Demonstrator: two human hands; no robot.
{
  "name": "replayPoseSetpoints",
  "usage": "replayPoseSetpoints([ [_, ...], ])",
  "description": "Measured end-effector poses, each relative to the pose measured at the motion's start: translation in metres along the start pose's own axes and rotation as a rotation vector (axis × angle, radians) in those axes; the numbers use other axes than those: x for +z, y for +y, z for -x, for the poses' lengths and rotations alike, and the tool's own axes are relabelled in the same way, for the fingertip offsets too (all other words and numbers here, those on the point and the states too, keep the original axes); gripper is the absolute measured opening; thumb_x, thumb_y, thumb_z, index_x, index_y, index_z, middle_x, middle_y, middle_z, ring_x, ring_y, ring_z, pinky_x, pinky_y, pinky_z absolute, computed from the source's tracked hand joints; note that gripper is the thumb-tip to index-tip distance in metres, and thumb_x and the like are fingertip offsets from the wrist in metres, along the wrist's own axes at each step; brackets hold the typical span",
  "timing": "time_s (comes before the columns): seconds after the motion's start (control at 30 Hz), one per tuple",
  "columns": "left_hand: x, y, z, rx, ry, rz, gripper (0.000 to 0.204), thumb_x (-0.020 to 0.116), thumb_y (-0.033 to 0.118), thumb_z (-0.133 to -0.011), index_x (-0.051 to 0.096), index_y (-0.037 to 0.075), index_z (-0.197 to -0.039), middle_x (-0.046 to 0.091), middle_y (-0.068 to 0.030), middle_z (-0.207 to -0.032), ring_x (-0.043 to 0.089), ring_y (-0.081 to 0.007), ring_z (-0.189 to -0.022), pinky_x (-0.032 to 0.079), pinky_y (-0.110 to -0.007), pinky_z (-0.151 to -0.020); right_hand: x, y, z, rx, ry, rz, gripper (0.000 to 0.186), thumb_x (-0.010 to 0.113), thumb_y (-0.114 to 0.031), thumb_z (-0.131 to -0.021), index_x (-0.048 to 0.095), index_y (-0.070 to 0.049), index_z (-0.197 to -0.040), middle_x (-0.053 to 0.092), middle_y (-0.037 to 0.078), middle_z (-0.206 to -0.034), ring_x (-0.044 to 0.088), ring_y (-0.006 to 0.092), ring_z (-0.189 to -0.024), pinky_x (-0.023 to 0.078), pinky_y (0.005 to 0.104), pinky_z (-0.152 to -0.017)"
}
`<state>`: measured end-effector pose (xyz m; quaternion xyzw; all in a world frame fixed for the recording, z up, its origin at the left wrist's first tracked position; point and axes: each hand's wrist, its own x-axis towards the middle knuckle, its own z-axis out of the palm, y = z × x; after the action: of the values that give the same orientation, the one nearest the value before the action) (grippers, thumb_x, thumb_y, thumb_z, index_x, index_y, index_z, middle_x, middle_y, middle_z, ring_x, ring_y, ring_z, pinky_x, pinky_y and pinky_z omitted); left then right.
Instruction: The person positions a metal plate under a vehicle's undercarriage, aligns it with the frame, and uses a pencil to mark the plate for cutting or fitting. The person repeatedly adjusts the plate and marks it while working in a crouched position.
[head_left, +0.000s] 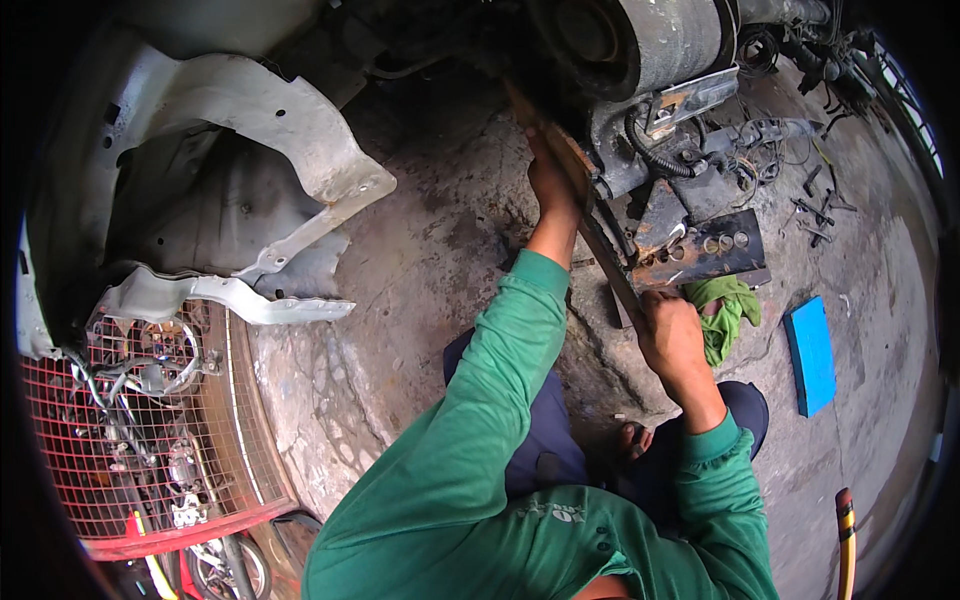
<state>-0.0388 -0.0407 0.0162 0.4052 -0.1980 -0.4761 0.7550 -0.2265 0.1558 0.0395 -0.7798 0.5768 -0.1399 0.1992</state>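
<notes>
A long, flat, rusty metal bar [606, 252] runs slantwise from the dark vehicle underside at the top down toward me. My left hand [553, 182] is closed round its upper part, close to the underside. The bar's lower end is in my right hand [670, 335], whose fingers are wrapped over it. Just beyond the right hand lies a dark steel plate with a row of round holes [712, 246], partly rusty. A crumpled green cloth [725, 310] lies against that hand's right side. What the bar's far end touches is lost in shadow.
A large dark cylindrical part [675, 45] with a bracket and hose hangs at the top. Bare metal body panels [320, 160] jut in from the left, above a red wire-mesh barrier [90, 450]. A blue box [811, 355] and scattered tools [818, 215] lie on the concrete at right.
</notes>
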Motion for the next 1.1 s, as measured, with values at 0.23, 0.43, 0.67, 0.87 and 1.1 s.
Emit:
replayPoseSetpoints([
  [0.23,0.005,0.003,0.002,-0.011,-0.009,0.025,0.070,0.045,0.071,-0.103,0.069,0.005,-0.102,0.064,-0.0012,-0.085,0.060,-0.0132,-0.078,0.047,-0.028,-0.073,-0.011,0.001,0.002,-0.051,0.018,-0.049,0.019,0.070,-0.014,-0.086,0.066,0.001,-0.098,0.070,0.028,-0.089,0.069,0.0480,-0.084,0.056,0.0549,-0.076],
  [0.43,0.008,-0.003,0.000,-0.009,-0.001,0.025,0.071,0.045,0.072,-0.103,0.069,0.006,-0.110,0.065,-0.0021,-0.091,0.060,-0.0140,-0.083,0.047,-0.029,-0.078,-0.013,0.003,0.002,-0.035,-0.011,-0.002,0.020,0.065,-0.010,-0.085,0.066,0.002,-0.101,0.071,0.028,-0.089,0.070,0.0474,-0.084,0.056,0.0545,-0.078],
  [0.67,-0.003,-0.005,-0.014,0.050,-0.224,0.069,0.081,0.041,0.067,-0.106,0.045,0.002,-0.154,0.054,-0.0096,-0.151,0.054,-0.0244,-0.133,0.042,-0.037,-0.113,-0.022,-0.004,0.003,-0.011,-0.074,0.031,0.020,0.061,-0.006,-0.084,0.065,0.002,-0.102,0.072,0.025,-0.089,0.073,0.0429,-0.085,0.059,0.0505,-0.077],
  [0.87,-0.005,0.001,-0.012,-0.090,-0.373,0.247,0.069,0.034,0.060,-0.111,0.042,0.010,-0.158,0.050,-0.0090,-0.156,0.053,-0.0295,-0.137,0.043,-0.044,-0.115,-0.024,-0.004,0.005,-0.039,-0.046,0.014,0.021,0.058,-0.004,-0.087,0.066,0.002,-0.105,0.073,0.022,-0.093,0.074,0.0403,-0.086,0.060,0.0481,-0.076],
  [1.1,-0.011,-0.007,-0.022,-0.041,-0.338,0.096,0.068,0.035,0.061,-0.110,0.046,0.009,-0.153,0.056,-0.0089,-0.148,0.056,-0.0287,-0.132,0.046,-0.043,-0.112,-0.026,0.000,0.010,-0.044,-0.047,0.020,0.020,0.060,-0.006,-0.087,0.067,0.002,-0.105,0.074,0.019,-0.093,0.075,0.0362,-0.086,0.060,0.0451,-0.074],
])
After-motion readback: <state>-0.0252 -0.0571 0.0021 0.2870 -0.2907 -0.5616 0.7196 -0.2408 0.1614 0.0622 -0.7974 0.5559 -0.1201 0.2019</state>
